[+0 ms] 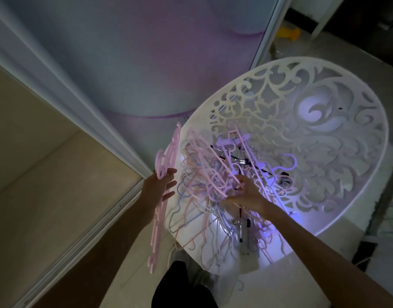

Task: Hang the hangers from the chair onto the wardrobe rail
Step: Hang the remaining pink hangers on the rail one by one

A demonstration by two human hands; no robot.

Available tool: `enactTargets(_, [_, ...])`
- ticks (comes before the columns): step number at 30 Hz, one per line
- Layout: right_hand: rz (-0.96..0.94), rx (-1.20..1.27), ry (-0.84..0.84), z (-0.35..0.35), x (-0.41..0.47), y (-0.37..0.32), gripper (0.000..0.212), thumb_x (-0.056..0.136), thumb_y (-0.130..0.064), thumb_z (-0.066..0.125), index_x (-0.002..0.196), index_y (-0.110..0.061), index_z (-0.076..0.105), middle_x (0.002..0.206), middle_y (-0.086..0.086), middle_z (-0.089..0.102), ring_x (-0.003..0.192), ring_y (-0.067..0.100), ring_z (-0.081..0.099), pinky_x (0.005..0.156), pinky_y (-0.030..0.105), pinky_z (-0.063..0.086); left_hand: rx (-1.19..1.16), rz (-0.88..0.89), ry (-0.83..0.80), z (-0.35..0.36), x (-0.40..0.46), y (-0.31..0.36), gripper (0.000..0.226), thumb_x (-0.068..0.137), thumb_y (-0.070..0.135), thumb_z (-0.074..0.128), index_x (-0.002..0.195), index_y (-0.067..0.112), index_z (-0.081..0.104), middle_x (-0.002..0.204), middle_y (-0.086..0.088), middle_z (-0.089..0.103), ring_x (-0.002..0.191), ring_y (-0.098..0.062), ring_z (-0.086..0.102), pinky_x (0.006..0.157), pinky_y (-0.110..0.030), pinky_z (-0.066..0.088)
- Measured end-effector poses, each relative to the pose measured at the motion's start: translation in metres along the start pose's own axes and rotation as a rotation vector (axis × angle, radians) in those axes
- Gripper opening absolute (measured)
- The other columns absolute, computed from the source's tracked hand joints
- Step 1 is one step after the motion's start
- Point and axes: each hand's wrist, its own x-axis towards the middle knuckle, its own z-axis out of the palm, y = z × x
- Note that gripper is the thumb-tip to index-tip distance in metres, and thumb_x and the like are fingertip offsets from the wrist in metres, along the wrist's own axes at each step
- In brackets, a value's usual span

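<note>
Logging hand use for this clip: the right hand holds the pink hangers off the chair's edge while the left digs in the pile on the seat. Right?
Hands are swapped. In the head view the left hand holds the pink hangers beside the chair; the right hand digs in the pile.
</note>
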Motion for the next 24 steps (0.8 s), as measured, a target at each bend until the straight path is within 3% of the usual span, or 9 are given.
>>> enactTargets(2, [0.076, 0.082, -0.116, -0.016, -0.013, -0.008, 0.058, 0.076, 0.013, 0.067, 0.127, -0.003, 0.045, 0.107, 0.016, 0.053, 0.076, 0.014, 0.053, 0.068, 0.022, 0.046, -0.006, -0.043, -0.016, -0.001, -0.001, 0.001, 0.018, 0.093, 0.009, 0.052, 0.085, 0.02, 0.063, 0.095, 0.0, 0.062, 0.095, -0.02, 0.058, 0.092, -0.037, 0.045])
enactTargets(4, [0.118, 0.079, -0.202, -0.036, -0.029, -0.019, 0.053, 0.079, -0.002, 0.069, 0.127, -0.01, 0.05, 0.116, 0.012, 0.055, 0.087, 0.021, 0.056, 0.066, 0.02, 0.041, -0.029, -0.084, -0.072, -0.002, -0.007, 0.007, 0.017, 0.093, 0.009, 0.051, 0.086, 0.021, 0.062, 0.093, 0.001, 0.06, 0.091, -0.017, 0.057, 0.088, -0.033, 0.044])
enactTargets(6, [0.142, 0.052, -0.265, -0.055, -0.05, -0.039, 0.043, 0.068, -0.022, 0.072, 0.108, -0.016, 0.061, 0.111, 0.021, 0.056, 0.099, 0.028, 0.054, 0.071, 0.026, 0.035, -0.045, -0.107, -0.138, -0.005, -0.018, 0.018, 0.016, 0.093, 0.008, 0.051, 0.087, 0.02, 0.061, 0.092, 0.001, 0.06, 0.087, -0.014, 0.058, 0.08, -0.028, 0.044])
enactTargets(8, [0.148, 0.044, -0.334, -0.071, -0.073, -0.06, 0.038, 0.062, -0.03, 0.07, 0.093, -0.01, 0.062, 0.101, 0.024, 0.055, 0.093, 0.022, 0.049, 0.075, 0.031, 0.034, -0.065, -0.124, -0.195, -0.012, -0.037, 0.031, 0.016, 0.093, 0.008, 0.05, 0.089, 0.019, 0.06, 0.09, 0.0, 0.059, 0.084, -0.013, 0.058, 0.078, -0.026, 0.044])
enactTargets(12, [0.165, 0.13, -0.418, -0.085, -0.113, -0.098, 0.008, 0.082, -0.023, 0.062, 0.079, -0.017, 0.066, 0.085, 0.001, 0.061, 0.081, 0.014, 0.057, 0.083, 0.027, 0.043, -0.116, -0.149, -0.262, -0.031, -0.076, 0.057, 0.019, 0.096, 0.008, 0.041, 0.091, 0.016, 0.058, 0.087, 0.0, 0.054, 0.081, -0.015, 0.055, 0.074, -0.026, 0.043])
enactTargets(15, [0.18, 0.137, -0.539, -0.081, -0.14, -0.127, 0.023, 0.072, -0.033, 0.067, 0.086, -0.015, 0.066, 0.087, 0.002, 0.064, 0.078, 0.014, 0.06, 0.077, 0.024, 0.047, -0.12, -0.133, -0.285, -0.053, -0.109, 0.072, 0.022, 0.097, 0.008, 0.038, 0.092, 0.014, 0.058, 0.084, -0.001, 0.051, 0.08, -0.016, 0.053, 0.074, -0.026, 0.041])
enactTargets(18, [0.208, 0.07, -0.669, -0.064, -0.165, -0.15, 0.05, 0.061, -0.043, 0.081, 0.099, -0.013, 0.069, 0.099, 0.006, 0.066, 0.086, 0.019, 0.063, 0.082, 0.032, 0.048, -0.143, -0.102, -0.284, -0.082, -0.149, 0.082, 0.022, 0.097, 0.007, 0.038, 0.092, 0.013, 0.058, 0.085, -0.003, 0.052, 0.078, -0.017, 0.054, 0.069, -0.024, 0.049])
enactTargets(21, [0.212, 0.017, -0.731, -0.034, -0.191, -0.171, 0.065, 0.069, -0.048, 0.075, 0.118, -0.009, 0.059, 0.115, 0.011, 0.061, 0.095, 0.023, 0.065, 0.084, 0.036, 0.049, -0.198, -0.083, -0.275, -0.124, -0.193, 0.091, 0.022, 0.097, 0.003, 0.036, 0.091, 0.011, 0.056, 0.081, -0.005, 0.051, 0.074, -0.018, 0.054, 0.056, -0.019, 0.054])
enactTargets(24, [0.171, -0.057, -0.754, 0.006, -0.222, -0.201, 0.077, 0.065, -0.054, 0.072, 0.124, -0.008, 0.054, 0.12, 0.01, 0.062, 0.099, 0.022, 0.065, 0.083, 0.034, 0.051, -0.294, -0.059, -0.28, -0.182, -0.224, 0.097, 0.023, 0.096, 0.004, 0.038, 0.092, 0.008, 0.06, 0.083, -0.008, 0.054, 0.074, -0.021, 0.061, 0.06, -0.023, 0.057])
